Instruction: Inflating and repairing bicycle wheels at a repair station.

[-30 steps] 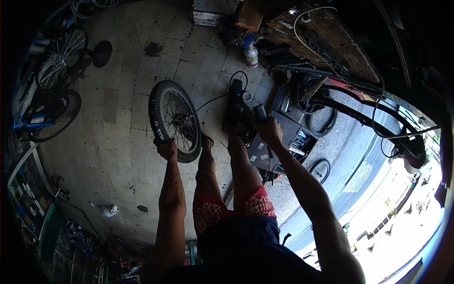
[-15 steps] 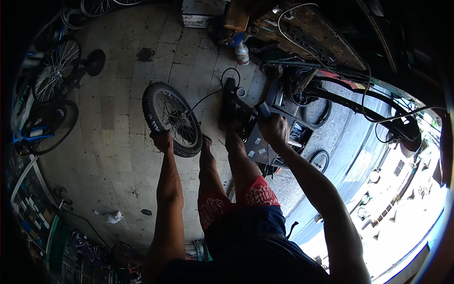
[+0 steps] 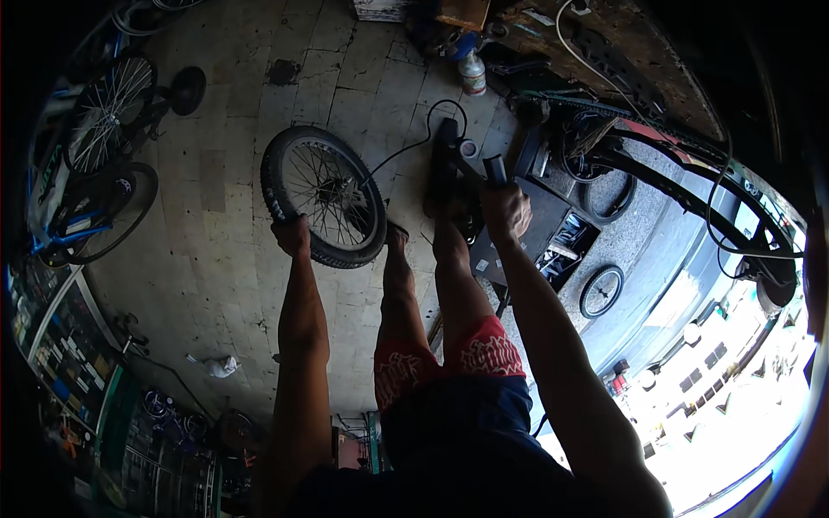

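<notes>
Bicycle wheel sits left of frame centre; left hand has fingers curled round its lower-left edge. Right hand, right of centre, grips pump handle.

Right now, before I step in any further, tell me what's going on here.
A person's left hand grips the tire of a knobby-tired bicycle wheel, while the right hand is closed around the black handle of what looks like a floor pump. A thin black hose runs between wheel and pump; its exact connection at the wheel is too small to tell. A bottle stands beyond the pump.
</notes>
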Demonstrator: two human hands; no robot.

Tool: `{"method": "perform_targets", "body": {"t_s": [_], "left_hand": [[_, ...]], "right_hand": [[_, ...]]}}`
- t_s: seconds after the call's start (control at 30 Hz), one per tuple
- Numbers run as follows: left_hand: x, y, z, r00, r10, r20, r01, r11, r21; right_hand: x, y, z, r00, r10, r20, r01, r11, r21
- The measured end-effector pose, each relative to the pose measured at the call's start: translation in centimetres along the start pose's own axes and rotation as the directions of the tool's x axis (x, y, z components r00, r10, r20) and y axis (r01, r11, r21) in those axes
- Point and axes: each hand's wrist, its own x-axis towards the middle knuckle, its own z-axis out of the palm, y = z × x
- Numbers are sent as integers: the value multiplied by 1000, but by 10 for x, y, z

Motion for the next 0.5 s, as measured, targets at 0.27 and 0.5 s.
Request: {"method": "perform_targets", "body": {"t_s": [0.27,0.5], "left_hand": [[-14,-10,5,987,99,126,-94,995,-42],[-66,-8,17,972,75,223,-63,996,-59]], "right_hand": [[-10,-15,-50,963,-144,228,170,981,-95],[-134,-10,-245,756,-453,472,589,785,-192]]}}
